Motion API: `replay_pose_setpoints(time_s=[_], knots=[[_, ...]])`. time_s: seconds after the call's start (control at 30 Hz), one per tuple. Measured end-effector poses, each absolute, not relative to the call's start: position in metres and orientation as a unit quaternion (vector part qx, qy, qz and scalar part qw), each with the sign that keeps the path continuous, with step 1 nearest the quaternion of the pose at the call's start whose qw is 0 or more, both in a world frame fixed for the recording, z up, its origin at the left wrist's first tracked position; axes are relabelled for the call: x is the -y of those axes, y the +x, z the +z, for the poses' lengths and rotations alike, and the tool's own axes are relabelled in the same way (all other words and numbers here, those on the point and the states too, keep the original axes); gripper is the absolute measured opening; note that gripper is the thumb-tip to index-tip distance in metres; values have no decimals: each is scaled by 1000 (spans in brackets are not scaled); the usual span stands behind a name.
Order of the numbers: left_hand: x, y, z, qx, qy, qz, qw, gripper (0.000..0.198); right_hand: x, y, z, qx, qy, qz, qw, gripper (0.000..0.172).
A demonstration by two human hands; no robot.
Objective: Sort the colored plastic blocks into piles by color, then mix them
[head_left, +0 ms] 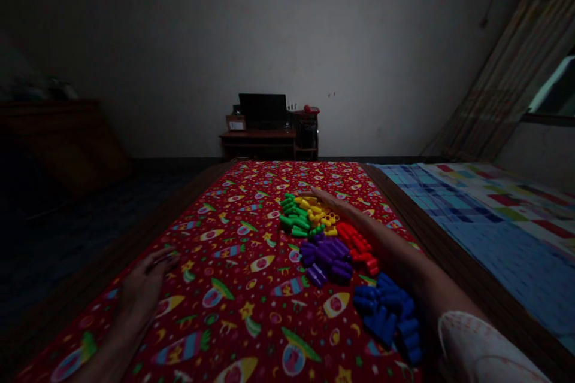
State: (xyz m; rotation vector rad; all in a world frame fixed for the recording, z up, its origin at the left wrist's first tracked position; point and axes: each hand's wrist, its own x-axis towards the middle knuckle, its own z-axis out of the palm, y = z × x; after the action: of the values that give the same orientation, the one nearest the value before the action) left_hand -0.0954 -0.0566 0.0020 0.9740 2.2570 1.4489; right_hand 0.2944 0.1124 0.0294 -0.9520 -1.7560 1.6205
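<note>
While your right hand [330, 199], fingers outstretched, apparently gathers the far yellow blocks [315, 215] on the cloth [251, 335], your left hand [146, 278] looks too dim to judge; lifting one would call for curling fingers.

The bottom edge cuts off the cloth [269, 311], left forearm [110, 344] and right sleeve [485, 347]. Whether the right hand [330, 199] touches the yellow blocks [315, 214] is unclear. Left of the cloth, clutter [42, 88] is too dark to tell; right of it, bedding [471, 227] is cut off.

No text is readable; the box [230, 121] perhaps bears a pale label [236, 125], too dim.
</note>
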Motion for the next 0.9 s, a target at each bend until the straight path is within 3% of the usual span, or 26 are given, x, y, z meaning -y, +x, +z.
replay_pose_setpoints(time_s=[0.2, 0.33, 0.47, 0.67, 0.9], knots=[[60, -84, 10, -778, 328, 507, 175, 30, -82, 259, 55, 752, -289, 556, 207, 64], [57, -85, 3, -762, 326, 529, 182, 28, -63, 293, 73, 748, -310, 494, 318, 67], [52, -90, -7, -744, 343, 544, 184, 26, -41, 383, 48, 640, -478, 406, 444, 66], [48, -92, -16, -743, 396, 520, 142, 24, -2, 440, -24, 501, -567, 420, 501, 63], [46, -97, -24, -745, 433, 495, 115, 27, -17, 361, 2, 528, -511, 491, 468, 61]])
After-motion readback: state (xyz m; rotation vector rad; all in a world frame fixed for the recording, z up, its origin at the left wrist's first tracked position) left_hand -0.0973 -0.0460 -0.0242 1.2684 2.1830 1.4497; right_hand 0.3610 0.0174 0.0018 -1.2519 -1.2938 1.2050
